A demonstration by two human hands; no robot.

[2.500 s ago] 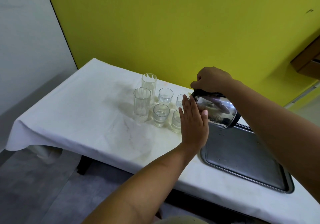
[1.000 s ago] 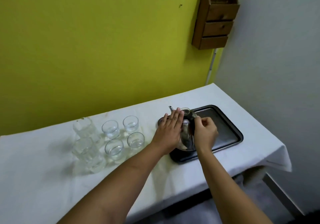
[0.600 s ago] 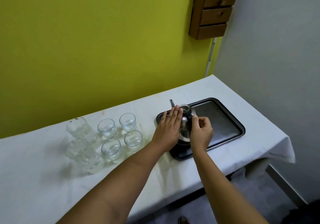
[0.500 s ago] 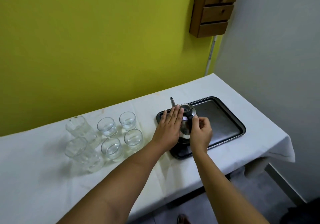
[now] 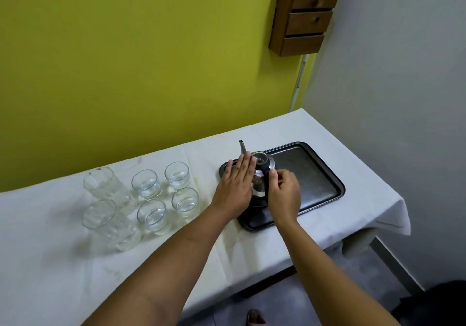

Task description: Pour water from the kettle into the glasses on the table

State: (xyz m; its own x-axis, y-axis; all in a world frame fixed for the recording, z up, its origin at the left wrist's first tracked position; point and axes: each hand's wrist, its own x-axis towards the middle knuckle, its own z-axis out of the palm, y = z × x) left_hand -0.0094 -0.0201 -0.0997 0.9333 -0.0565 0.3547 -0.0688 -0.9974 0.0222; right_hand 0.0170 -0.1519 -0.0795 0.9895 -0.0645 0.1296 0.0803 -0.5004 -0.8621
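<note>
you see a silver kettle (image 5: 257, 182) with a black handle and lid on a dark grey tray (image 5: 315, 177). the cloth (image 5: 63, 270) is white with faint yellowish stains. the glasses (image 5: 151, 199) on the left are clear. the far wall (image 5: 138, 60) is yellow-green, the right wall (image 5: 403, 86) pale grey, the rack (image 5: 305, 13) brown.

Kettle (image 5: 259, 174) body mostly hidden behind both hands

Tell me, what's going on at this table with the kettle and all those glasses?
A person is handling a small metal kettle that stands upright on a dark tray. The left hand lies flat against the kettle's side, and the right hand grips its black handle. Beside the tray, on the white tablecloth, stand four short glasses and two tall glasses; the short ones seem to hold some water. Nothing is being poured.
</note>
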